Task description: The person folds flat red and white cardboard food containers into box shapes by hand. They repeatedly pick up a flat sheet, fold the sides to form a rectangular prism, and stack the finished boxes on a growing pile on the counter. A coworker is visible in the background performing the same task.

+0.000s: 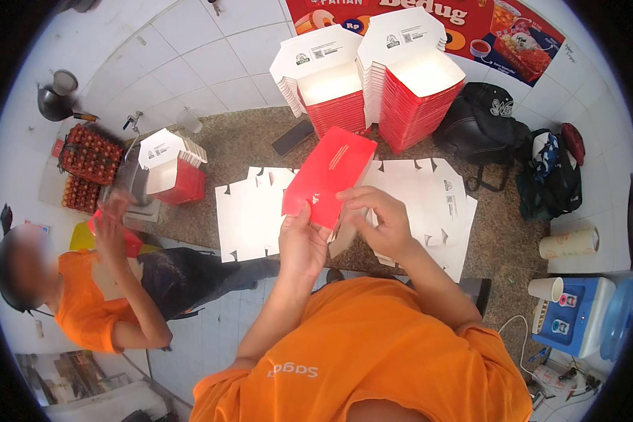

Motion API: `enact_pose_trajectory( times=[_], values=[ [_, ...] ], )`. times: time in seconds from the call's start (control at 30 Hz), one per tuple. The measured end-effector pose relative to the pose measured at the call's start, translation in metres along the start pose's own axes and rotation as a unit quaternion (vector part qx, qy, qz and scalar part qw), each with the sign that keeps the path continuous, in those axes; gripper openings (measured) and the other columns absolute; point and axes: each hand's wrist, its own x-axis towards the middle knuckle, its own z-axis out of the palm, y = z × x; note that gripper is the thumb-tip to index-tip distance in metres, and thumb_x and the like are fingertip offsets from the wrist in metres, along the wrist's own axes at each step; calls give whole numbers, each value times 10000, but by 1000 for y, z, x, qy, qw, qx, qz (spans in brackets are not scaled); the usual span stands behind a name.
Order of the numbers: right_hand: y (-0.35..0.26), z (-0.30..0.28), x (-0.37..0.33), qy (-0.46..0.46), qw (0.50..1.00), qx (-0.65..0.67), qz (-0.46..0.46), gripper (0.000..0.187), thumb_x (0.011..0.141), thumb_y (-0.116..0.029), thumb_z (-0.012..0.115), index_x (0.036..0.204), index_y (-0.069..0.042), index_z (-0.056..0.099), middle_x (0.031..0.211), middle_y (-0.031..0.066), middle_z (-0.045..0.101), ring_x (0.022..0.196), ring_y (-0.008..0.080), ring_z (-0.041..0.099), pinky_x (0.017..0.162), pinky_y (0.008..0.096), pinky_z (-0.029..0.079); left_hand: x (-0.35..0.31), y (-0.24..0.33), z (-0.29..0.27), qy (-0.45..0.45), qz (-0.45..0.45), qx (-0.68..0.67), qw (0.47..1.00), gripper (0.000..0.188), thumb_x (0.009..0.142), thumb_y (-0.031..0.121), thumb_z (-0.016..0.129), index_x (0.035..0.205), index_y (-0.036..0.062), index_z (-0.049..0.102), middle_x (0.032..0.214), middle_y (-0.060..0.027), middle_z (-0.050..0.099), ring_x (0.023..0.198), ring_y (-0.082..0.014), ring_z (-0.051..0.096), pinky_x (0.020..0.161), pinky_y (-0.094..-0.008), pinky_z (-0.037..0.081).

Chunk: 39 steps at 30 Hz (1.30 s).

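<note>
A red cardboard food box [334, 165], partly folded, is held up over the counter with its printed red face upward. My left hand [304, 243] grips its near left corner, thumb on top and fingers underneath. At its near right edge, my right hand [383, 221] pinches with bent fingers beside a folded-down flap. Flat white box blanks [250, 218] lie to the left of my hands, and another pile of flat blanks [432, 200] lies to the right. Beyond stand two tall stacks of nested red boxes, the left stack [334, 116] and the right stack [422, 102], with white lids raised.
A dark phone-like slab [292, 138] lies on the stone counter [239, 141]. Farther left are a smaller box stack [176, 179], a sink and egg trays [91, 155]. A co-worker [98, 295] handles a red box there. Bags [482, 126] and a water dispenser [573, 316] are at right.
</note>
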Motion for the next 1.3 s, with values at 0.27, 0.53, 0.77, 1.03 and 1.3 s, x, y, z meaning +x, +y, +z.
enact_pose_trajectory(
  times=[0.27, 0.53, 0.77, 1.03, 1.3],
  values=[
    [7, 9, -9, 58, 987, -82, -124, 260, 840, -77, 869, 1029, -17, 702, 1382, 214, 649, 1224, 387, 665, 983, 453, 561, 0, -5, -5, -12, -2, -19, 1000, 336, 1120, 176, 544, 1381, -36, 537, 1313, -175, 679, 1212, -282, 693, 1064, -426, 598],
    [-23, -10, 1, -127, 967, -200, -88, 171, 907, -111, 765, 1057, -39, 723, 1171, 105, 702, 1286, 354, 604, 1039, 510, 476, 6, -11, -20, -50, 71, 102, 991, 271, 1111, 209, 577, 1282, 8, 640, 1183, -137, 751, 1060, -236, 757, 929, -424, 643],
    [-4, -7, -25, -42, 983, -176, 41, 412, 829, -183, 827, 1187, -69, 657, 1304, 190, 575, 1263, 417, 564, 1104, 548, 411, -9, -48, -5, -119, 125, 273, 946, 165, 1080, 116, 624, 1161, -11, 691, 1025, -67, 752, 878, -156, 710, 741, -293, 553],
    [-6, -54, -31, -96, 987, -106, 78, 414, 937, -134, 734, 1273, -45, 509, 1318, 234, 586, 1247, 414, 582, 1073, 492, 461, -29, -9, -12, -186, 37, 592, 783, 293, 959, -29, 702, 1249, 13, 689, 847, -95, 766, 784, -62, 630, 721, -285, 518],
    [-35, -66, -27, -321, 894, -30, 310, 185, 1058, -174, 606, 1157, -36, 533, 940, 175, 677, 873, 316, 671, 761, 380, 493, -25, 8, 28, -245, 125, 682, 677, 578, 863, -33, 780, 1377, 76, 540, 759, -74, 737, 739, -215, 706, 835, -358, 499]
  ],
)
